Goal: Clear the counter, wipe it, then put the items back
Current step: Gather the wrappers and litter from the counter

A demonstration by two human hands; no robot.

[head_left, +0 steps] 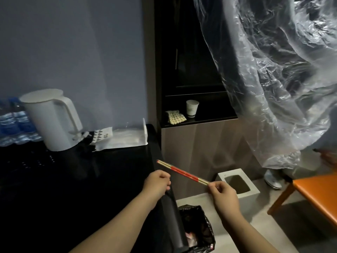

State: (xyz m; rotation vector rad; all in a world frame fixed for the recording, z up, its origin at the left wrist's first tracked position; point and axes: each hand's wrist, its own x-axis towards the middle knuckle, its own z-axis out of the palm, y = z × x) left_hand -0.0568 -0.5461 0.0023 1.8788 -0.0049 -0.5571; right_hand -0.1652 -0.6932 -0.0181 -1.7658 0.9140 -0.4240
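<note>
Bench [73,179]: black, glossy, fixed; it only needs wiping.

Pack of water bottles [12,125], back left: we judge it heavy, with slack wrap. Lift it from underneath.

Kettle [52,121], beside the pack: rigid, weight depends on fill, which is not visible. Take it by the handle and mind the cord at its base.

White packet [124,139], right of the kettle: light, limp and crinkly. Pinch an edge or slide it off flat.

Chopsticks [182,172]: in the air over the bench's right edge, above the bin [197,227]. They are light, stiff and smooth, and apt to swivel when held by one tip; a mid-length hold would be steadier.

Right hand [224,196]: its fingers [212,187] pinch the near tips of the chopsticks.

Left hand [156,183]: fingers curled into a fist, nothing visible in it, clear of the chopsticks.
</note>
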